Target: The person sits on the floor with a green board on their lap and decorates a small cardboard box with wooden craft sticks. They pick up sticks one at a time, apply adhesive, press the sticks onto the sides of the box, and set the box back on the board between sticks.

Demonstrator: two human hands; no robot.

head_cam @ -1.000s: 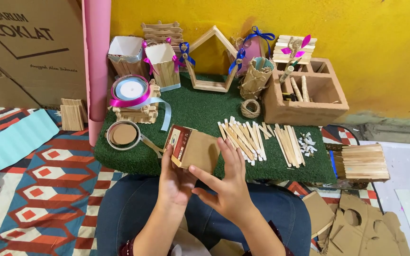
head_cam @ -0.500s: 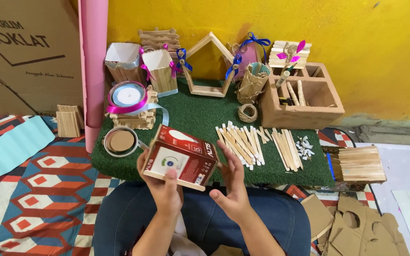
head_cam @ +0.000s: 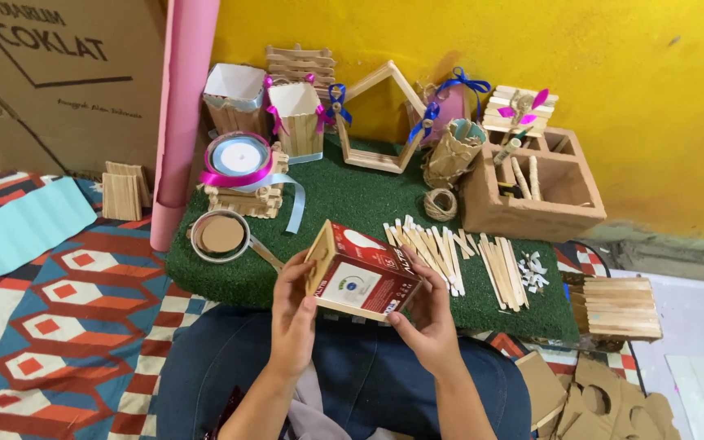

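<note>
You've got the red and white carton up off the green turf mat, held over your lap just past the mat's near edge, tilted so one printed face looks up at the camera. Left hand is pinching its left end, thumb on the near side, fingers wrapped behind; right hand is cupped under the right corner with the thumb pressed on the near edge. Both grips are closed on the carton, not spread. It's thin card, probably light, and will dent if you squeeze the broad faces, so keep your hold on the edges and corners where the folds stiffen it. The printed surface looks glossy, so a bit slippery; two-point support is right. I can't tell whether the end flaps are open or whether anything's inside, so treat the contents as fragile. The loose wooden sticks lie on the mat just beyond your right hand.
</note>
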